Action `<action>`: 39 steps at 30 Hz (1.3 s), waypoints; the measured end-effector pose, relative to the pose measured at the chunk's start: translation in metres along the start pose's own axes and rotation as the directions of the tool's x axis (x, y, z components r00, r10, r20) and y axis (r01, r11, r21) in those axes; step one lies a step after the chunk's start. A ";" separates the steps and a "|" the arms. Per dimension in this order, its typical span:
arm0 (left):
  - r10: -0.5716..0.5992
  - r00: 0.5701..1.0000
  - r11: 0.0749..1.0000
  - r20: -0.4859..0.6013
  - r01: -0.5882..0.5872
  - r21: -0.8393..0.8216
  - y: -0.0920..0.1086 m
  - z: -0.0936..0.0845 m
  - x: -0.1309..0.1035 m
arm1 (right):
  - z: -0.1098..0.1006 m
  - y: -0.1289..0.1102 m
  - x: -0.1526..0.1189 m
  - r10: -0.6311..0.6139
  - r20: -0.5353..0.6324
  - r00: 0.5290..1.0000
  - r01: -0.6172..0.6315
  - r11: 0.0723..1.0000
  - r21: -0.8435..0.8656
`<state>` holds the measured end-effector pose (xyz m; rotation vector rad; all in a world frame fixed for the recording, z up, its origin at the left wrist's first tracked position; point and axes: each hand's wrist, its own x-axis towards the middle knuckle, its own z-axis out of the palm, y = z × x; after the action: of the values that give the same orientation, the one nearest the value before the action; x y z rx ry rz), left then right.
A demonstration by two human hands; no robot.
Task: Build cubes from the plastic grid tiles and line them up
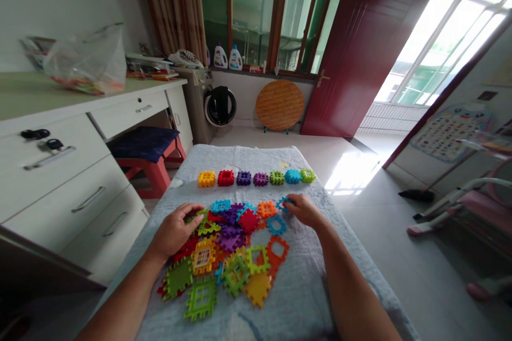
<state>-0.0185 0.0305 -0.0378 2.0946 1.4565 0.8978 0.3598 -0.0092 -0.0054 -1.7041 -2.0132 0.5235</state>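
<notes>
My right hand (307,210) pinches a blue interlocking building piece (283,203) at the right edge of a loose pile. My left hand (178,230) rests on the pile's left side, thumb and fingers apart, beside a lime-green piece with a triangular opening (208,225). Toothed plastic pieces overlap in the middle: a purple piece (231,240), a red piece (248,221), an orange square frame (277,253) and a yellow one (258,287) among several others. Beyond them stands a row of assembled cubes, from a yellow cube (207,179) at left to a lime-green cube (308,176) at right.
A pale blue cloth (296,298) covers the table. At left are white drawers (92,197) and a red stool with a dark cushion (144,144). A washing machine (198,98) and a round wooden tabletop (280,105) stand behind. A pink chair (480,202) is at right.
</notes>
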 end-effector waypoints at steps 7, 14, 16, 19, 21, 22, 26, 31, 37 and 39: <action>0.013 1.000 1.000 -0.023 -0.013 0.019 0.004 -0.001 0.001 | 0.002 0.025 -0.001 0.040 -0.183 0.982 -0.051 0.997 -0.054; -0.008 1.000 1.000 0.001 0.008 0.007 0.005 -0.001 0.000 | -0.011 0.010 -0.009 -0.100 -0.070 0.992 0.100 0.995 -0.011; -0.013 1.000 1.000 0.012 0.013 -0.006 0.005 -0.001 0.000 | -0.011 -0.004 -0.012 -0.187 0.105 0.977 0.186 0.982 0.016; -0.017 1.000 1.000 0.011 0.017 -0.008 0.005 -0.001 0.000 | -0.006 -0.021 -0.017 -0.226 0.249 0.942 0.233 0.972 0.000; -0.014 1.000 1.000 0.007 0.014 0.000 0.004 -0.001 0.000 | -0.002 -0.028 -0.018 -0.210 0.278 0.937 0.229 0.973 -0.038; -0.012 1.000 1.000 0.006 0.012 0.001 0.004 -0.001 -0.001 | -0.001 -0.030 -0.018 -0.200 0.284 0.938 0.224 0.973 -0.053; -0.004 1.000 1.000 0.009 0.004 -0.004 0.001 0.000 0.000 | -0.001 -0.034 -0.018 -0.228 0.254 0.940 0.248 0.967 -0.053; -0.001 1.000 1.000 0.001 0.001 0.006 0.001 0.001 0.000 | -0.010 -0.029 -0.015 -0.232 0.152 0.961 0.227 0.972 0.053; 0.000 1.000 0.999 -0.001 0.000 0.032 0.000 0.000 0.000 | -0.014 -0.008 -0.012 -0.167 0.111 0.980 0.163 0.986 0.037; -0.002 1.000 0.999 0.006 0.002 0.033 -0.001 0.000 0.000 | -0.014 -0.004 -0.013 -0.158 0.050 0.986 0.161 0.986 -0.048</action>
<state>-0.0190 0.0307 -0.0388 2.1173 1.4799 0.8714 0.3659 -0.0225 0.0072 -1.5558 -2.1914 0.4634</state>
